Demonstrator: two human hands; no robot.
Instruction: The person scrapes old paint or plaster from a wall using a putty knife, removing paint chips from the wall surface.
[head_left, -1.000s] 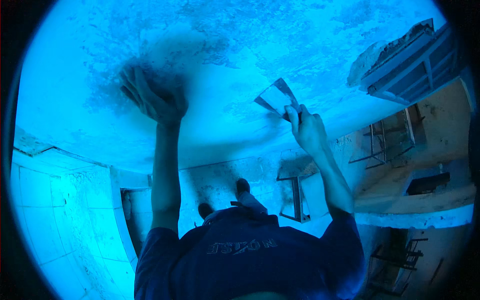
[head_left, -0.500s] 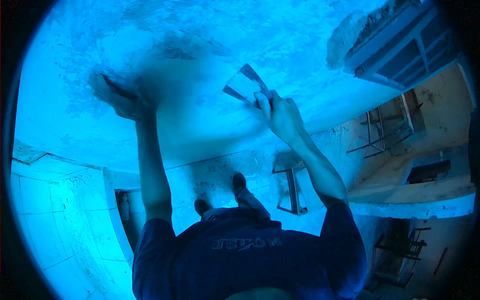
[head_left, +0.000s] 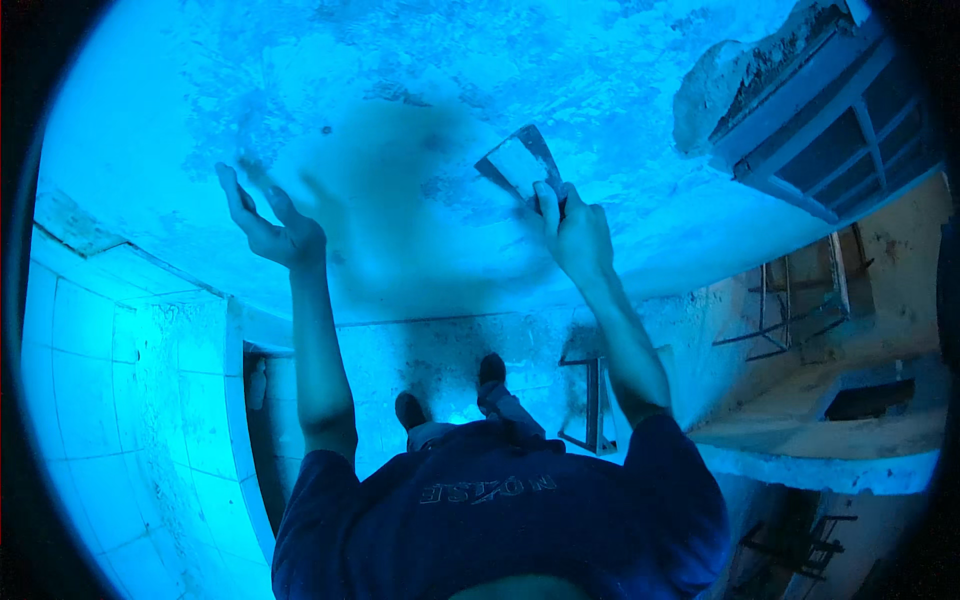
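A putty knife (head_left: 520,163) with a wide, flared blade is in my right hand (head_left: 582,236), its fingers wrapped round the handle and the thumb laid along it. Pale smears cover the middle of the blade, which points up and left in front of a patchy, rough-surfaced wall (head_left: 590,80). On the left my left hand (head_left: 275,226) is raised near the same wall with its fingers apart and nothing visible in it. Whether its fingertips touch the wall, I cannot tell. A small dark spot (head_left: 326,130) shows between the hands, higher up.
A barred window (head_left: 840,130) with a broken edge lies at the upper right. A metal-framed stand (head_left: 592,400) is on the floor near my feet (head_left: 490,370). Tiled wall (head_left: 90,400) runs down the left. Further frames (head_left: 790,300) and a ledge (head_left: 820,470) are at the right.
My left hand has moved slightly right and its fingers have spread. The putty knife and my right hand have shifted a little to the right. The view has tilted slightly.
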